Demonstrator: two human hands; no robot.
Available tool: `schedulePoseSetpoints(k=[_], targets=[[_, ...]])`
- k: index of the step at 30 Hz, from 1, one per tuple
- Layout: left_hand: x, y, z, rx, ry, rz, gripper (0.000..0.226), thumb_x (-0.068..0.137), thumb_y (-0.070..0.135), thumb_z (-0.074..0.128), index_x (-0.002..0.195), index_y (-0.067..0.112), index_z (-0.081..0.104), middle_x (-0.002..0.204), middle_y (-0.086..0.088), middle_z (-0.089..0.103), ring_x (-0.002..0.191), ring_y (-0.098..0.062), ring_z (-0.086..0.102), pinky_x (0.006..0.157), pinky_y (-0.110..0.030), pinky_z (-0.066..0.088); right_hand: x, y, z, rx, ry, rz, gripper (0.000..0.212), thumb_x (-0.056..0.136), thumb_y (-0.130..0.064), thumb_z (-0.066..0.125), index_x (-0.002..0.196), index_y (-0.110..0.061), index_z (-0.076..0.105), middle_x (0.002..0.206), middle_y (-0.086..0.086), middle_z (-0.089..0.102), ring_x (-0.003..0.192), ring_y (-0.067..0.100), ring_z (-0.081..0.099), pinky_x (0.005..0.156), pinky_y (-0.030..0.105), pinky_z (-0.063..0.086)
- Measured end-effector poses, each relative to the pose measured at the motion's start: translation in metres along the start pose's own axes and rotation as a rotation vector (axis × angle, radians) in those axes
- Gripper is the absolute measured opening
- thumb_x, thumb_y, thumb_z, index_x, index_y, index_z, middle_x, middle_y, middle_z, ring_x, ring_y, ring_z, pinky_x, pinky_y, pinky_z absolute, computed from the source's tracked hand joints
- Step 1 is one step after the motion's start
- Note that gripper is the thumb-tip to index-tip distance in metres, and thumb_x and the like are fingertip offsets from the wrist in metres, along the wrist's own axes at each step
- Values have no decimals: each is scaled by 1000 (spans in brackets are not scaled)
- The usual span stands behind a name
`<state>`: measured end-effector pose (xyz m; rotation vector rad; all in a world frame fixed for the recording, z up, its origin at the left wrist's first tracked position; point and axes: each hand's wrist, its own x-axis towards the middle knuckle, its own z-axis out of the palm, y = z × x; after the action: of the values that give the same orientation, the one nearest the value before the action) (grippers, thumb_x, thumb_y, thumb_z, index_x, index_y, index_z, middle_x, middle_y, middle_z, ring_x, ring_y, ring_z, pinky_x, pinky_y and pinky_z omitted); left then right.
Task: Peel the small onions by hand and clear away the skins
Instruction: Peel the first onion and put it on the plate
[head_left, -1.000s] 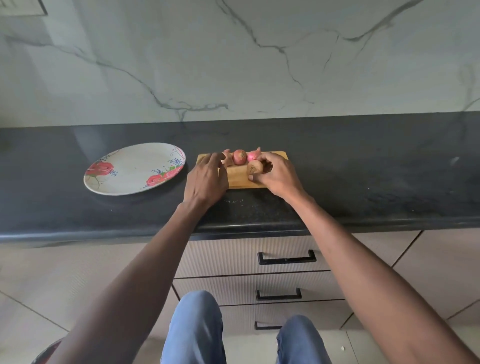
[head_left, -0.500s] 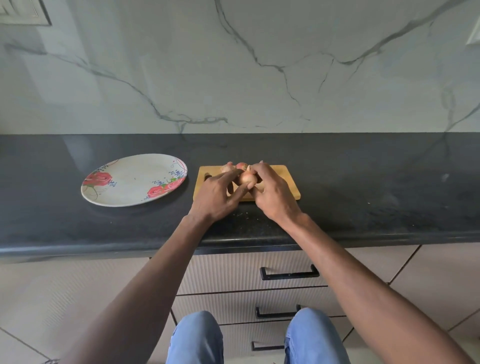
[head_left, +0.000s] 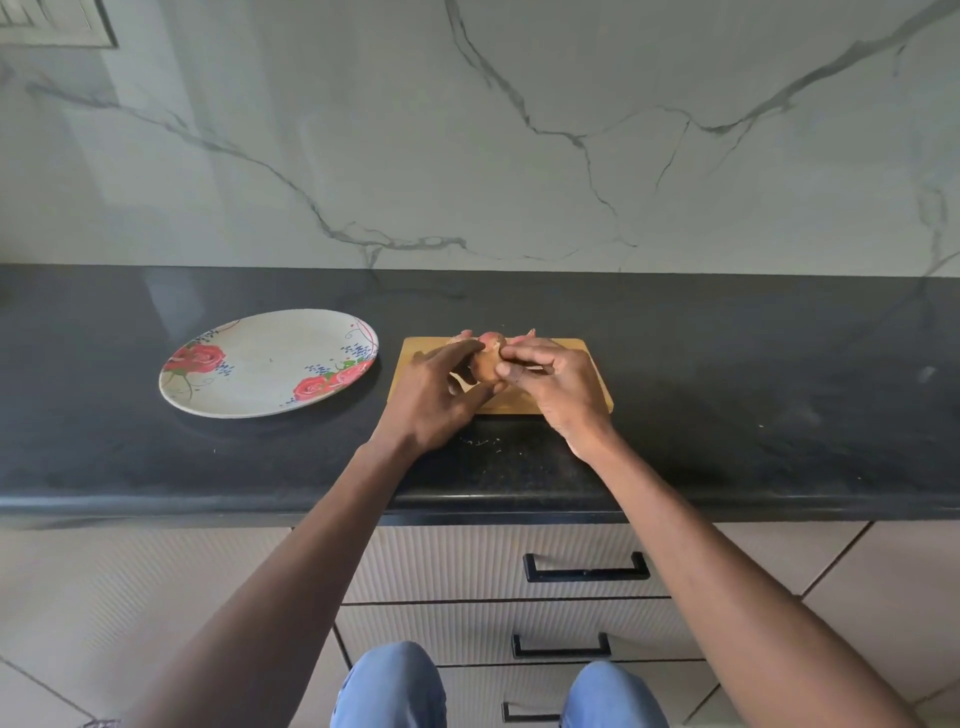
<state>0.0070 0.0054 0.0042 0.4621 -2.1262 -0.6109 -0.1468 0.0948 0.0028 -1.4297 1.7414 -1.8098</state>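
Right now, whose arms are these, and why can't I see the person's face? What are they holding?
The camera sits on the person's head and looks down, so you see only their arms and knees, as if through their eyes. The left hand and right hand together hold one small onion above a wooden board. Another onion peeks out behind the fingers. The board lies on a dark counter. Beside it, to the left, is a plate with red flowers, with nothing on it. Under the counter are drawers.

The person is wearing light blue jeans (head_left: 389, 686), showing at both knees. Both forearms are going bare, no sleeves showing.
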Motion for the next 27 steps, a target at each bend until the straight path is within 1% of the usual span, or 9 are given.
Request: schedulePoseSetpoints(k=[2, 5, 10, 13, 17, 19, 21, 24, 27], targets=[[1, -1, 1, -37, -1, -37, 48, 82, 22, 84, 124, 7, 67, 108, -4, 73, 83, -11, 67, 78, -24, 56, 2, 1, -1, 60, 10, 3, 22, 83, -3, 79, 102, -14, 78, 92, -13, 74, 99, 7, 68, 99, 31, 52], [2, 0, 2, -61, -22, -53, 44, 82, 17, 84, 122, 7, 68, 105, -2, 73, 86, -10, 67, 80, -26, 56, 8, 0, -3, 74, 7, 8, 17, 83, 0, 78, 92, -14, 78, 86, -12, 73, 89, 0, 67, 88, 19, 50], [10, -5, 2, -81, -40, -130, 51, 83, 15, 83, 130, 4, 65, 127, -8, 68, 88, -9, 70, 80, -13, 55, 18, -2, 8, -177, -17, -69, 6, 86, -2, 75, 85, -7, 74, 86, -15, 66, 81, -9, 63, 76, 10, 46], [13, -9, 4, -108, -43, -171, 49, 82, 14, 83, 127, 4, 67, 133, -9, 66, 93, -10, 70, 83, -13, 54, 16, 1, 16, -278, -22, -124, 10, 89, 0, 71, 81, -6, 69, 86, -19, 61, 86, -6, 60, 92, 31, 51], [12, -10, 4, -151, -50, -211, 45, 82, 14, 83, 124, 4, 70, 125, -8, 70, 120, -13, 64, 98, -30, 53, 14, 4, 19, -343, -19, -191, 12, 92, 4, 63, 82, -2, 62, 89, -12, 56, 89, 2, 56, 104, 55, 45], [13, -10, 3, -191, -59, -231, 42, 82, 11, 83, 122, 4, 70, 118, -6, 73, 123, -8, 62, 98, -28, 53, 14, 5, 20, -364, -22, -210, 13, 94, 5, 60, 82, -2, 60, 91, -9, 55, 93, 8, 55, 104, 58, 44], [14, -10, 3, -226, -63, -247, 45, 80, 10, 84, 122, 4, 69, 120, -5, 72, 111, -1, 66, 93, -20, 54, 13, 4, 21, -377, -26, -227, 17, 94, 5, 58, 81, -6, 56, 92, -9, 54, 95, 11, 55, 103, 59, 43], [14, -10, 4, -261, -58, -275, 47, 78, 4, 85, 121, 0, 67, 112, -8, 72, 96, -7, 70, 85, -15, 53, 13, 3, 21, -392, -17, -227, 24, 95, 5, 56, 80, -12, 50, 87, -18, 50, 92, 8, 53, 103, 59, 43], [14, -13, 4, -297, -69, -295, 45, 78, 4, 85, 119, 0, 67, 111, -10, 73, 100, -14, 71, 90, -22, 55, 13, 2, 21, -385, -11, -211, 24, 95, 6, 55, 80, -13, 50, 85, -22, 47, 85, -1, 50, 104, 59, 42]])
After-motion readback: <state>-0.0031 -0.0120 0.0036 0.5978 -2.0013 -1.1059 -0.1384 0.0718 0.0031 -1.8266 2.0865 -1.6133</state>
